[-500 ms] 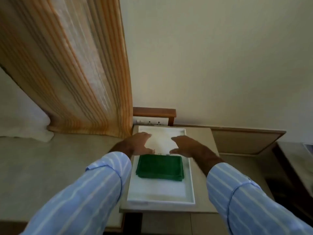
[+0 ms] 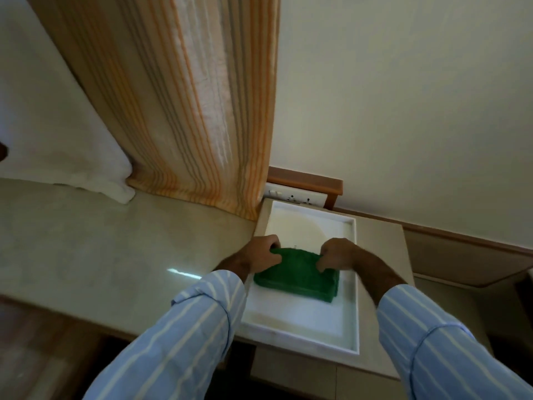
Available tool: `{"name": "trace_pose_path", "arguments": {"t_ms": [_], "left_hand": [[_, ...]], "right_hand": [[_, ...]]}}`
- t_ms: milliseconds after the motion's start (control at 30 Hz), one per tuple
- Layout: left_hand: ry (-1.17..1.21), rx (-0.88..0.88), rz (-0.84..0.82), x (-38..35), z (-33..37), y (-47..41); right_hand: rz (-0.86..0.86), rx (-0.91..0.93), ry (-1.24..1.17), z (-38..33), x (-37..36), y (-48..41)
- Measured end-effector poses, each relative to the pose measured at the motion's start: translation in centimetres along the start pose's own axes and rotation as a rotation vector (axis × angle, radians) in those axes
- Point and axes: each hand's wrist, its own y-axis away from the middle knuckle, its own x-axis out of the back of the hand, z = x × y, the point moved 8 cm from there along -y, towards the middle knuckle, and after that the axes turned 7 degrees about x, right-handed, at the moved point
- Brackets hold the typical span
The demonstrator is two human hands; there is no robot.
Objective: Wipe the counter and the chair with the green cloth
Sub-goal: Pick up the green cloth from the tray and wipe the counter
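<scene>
While the folded green cloth [image 2: 297,277] lies in a white tray [image 2: 350,319] on the table [image 2: 95,249], I see my left hand [image 2: 261,256] and right hand [image 2: 337,256], each grip pinching its far corners.

The setting looks like a room in a home or a guesthouse. A long orange-striped curtain [image 2: 187,111] hangs down a plain cream wall [image 2: 403,96] to a pale stone counter [image 2: 101,249]. A white wall socket plate [image 2: 297,196] sits under a wooden ledge [image 2: 305,180], just behind a white tray [image 2: 353,284] on a low cabinet top [image 2: 380,255]. A white fabric [image 2: 95,174] rests at the counter's back.
</scene>
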Motion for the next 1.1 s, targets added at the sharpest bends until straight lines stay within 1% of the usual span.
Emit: {"name": "trace_pose_path", "arguments": {"t_ms": [133, 267, 333, 400, 467, 567, 633, 767, 933, 1100], "left_hand": [[0.26, 0.033, 0.123, 6.1, -2.9, 2.2], [0.379, 0.089, 0.36, 14.4, -8.8, 5.9], [0.47, 0.115, 0.467, 18.1, -12.5, 8.3], [0.539, 0.142, 0.557, 21.5, -16.9, 11.2], [0.55, 0.166, 0.629, 24.1, -20.9, 14.1], [0.499, 0.202, 0.721, 27.5, -26.8, 18.4], [0.479, 0.228, 0.776, 29.1, -30.3, 21.0], [0.488, 0.323, 0.81, 30.5, -37.5, 25.5], [0.498, 0.458, 0.852, 29.9, -44.8, 28.6], [0.537, 0.528, 0.813, 29.6, -50.8, 28.9]], "right_hand": [[0.106, 0.034, -0.406, -4.3, 2.9, -1.1], [0.167, 0.158, -0.704, -13.4, 4.9, -2.8], [0.158, 0.225, -0.834, -18.2, 5.1, -3.6], [0.13, 0.295, -0.901, -23.7, 4.4, -4.8], [0.12, 0.324, -0.916, -28.8, 3.4, -6.0], [0.123, 0.361, -0.892, -36.4, 1.3, -8.0], [0.095, 0.401, -0.899, -40.8, -0.4, -9.0], [-0.008, 0.44, -0.882, -48.3, -4.8, -11.3], [-0.06, 0.393, -0.836, -53.6, -9.1, -14.7], [-0.05, 0.353, -0.794, -57.3, -12.5, -19.1]]}}
